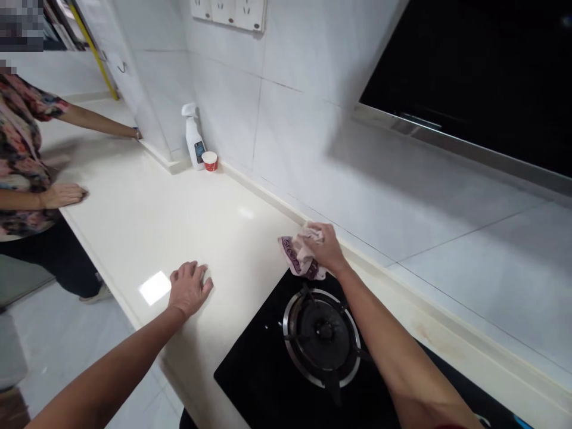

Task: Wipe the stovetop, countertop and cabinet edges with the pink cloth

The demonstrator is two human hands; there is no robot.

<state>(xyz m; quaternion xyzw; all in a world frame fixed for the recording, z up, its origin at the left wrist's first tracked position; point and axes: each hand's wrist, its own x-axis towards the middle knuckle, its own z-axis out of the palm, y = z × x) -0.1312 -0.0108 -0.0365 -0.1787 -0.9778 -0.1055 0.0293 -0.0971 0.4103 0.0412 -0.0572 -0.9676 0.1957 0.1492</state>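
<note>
White tiled wall (313,119), glossy cream countertop (179,208), pale floor tiles (67,345).

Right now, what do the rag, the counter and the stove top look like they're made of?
The rag under the right hand looks like soft printed cloth, creased. The counter, where the left hand rests, seems polished stone or composite, showing glare. The stove top looks like glossy black glass.

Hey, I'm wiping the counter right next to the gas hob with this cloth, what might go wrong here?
1. The cloth under your right hand sits at the edge of the black hob; it could snag on the burner grate.
2. Your left hand rests flat on the glossy counter; if that surface is wet, it may slip.
3. A wide sweep left might reach the spray bottle and small red cup, or the other person's hand.
</note>
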